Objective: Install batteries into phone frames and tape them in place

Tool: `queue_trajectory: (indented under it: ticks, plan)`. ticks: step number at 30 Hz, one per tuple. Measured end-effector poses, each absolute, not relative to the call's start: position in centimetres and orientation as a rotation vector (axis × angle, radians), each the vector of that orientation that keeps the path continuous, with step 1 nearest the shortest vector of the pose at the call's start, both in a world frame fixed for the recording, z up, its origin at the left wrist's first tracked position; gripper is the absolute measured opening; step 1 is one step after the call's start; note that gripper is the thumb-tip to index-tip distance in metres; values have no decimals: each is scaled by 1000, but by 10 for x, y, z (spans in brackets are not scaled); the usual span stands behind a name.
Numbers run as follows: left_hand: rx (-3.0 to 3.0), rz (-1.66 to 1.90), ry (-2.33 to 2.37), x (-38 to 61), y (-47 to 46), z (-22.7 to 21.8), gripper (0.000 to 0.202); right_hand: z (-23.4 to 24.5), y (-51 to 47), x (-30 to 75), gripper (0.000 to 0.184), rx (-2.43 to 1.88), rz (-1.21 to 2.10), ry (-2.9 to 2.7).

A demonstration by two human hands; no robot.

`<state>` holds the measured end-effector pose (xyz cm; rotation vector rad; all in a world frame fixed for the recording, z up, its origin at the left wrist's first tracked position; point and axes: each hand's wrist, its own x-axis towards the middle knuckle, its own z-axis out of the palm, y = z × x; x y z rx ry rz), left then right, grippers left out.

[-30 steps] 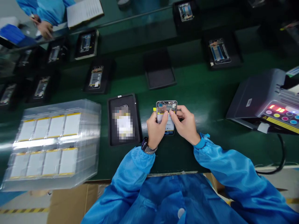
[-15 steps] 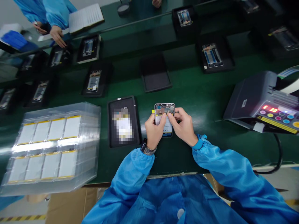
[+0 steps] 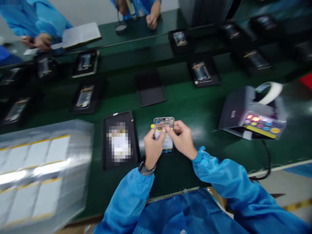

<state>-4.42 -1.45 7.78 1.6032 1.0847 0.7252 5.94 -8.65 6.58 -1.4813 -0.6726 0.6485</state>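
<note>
An opened smartphone [image 3: 167, 144], with its circuit board at the top and a pale battery below, is between my hands over the green bench. My left hand [image 3: 154, 145] grips its left edge, thumb pressed on the upper middle. Along the right edge, my right hand [image 3: 182, 138] holds the phone, and its thumb meets the other at the top of the battery. A small yellow tab [image 3: 152, 126] sticks out at the upper left. What lies under the thumbs is hidden. To the left is a black tray [image 3: 135, 139] whose contents are blurred out.
Clear plastic trays of white batteries [image 3: 81, 169] stand at the left. A tape dispenser [image 3: 234, 113] with a lit red display stands at the right. Several black trays with phones, such as one tray [image 3: 214, 76], line the belt. Co-workers' hands [image 3: 152, 21] show across the bench.
The view has shifted, so the bench items appear lower and further left. Both hands keep their hold on the phone, thumbs together. A co-worker's hand at the upper left has drawn back from a tray.
</note>
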Motion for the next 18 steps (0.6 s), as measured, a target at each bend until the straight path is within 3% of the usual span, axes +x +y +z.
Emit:
queue_trajectory:
  ticks: [18]
  plan:
    - [1166, 462, 793, -47, -10, 64, 54, 62, -84, 84, 33, -1644, 588, -639]
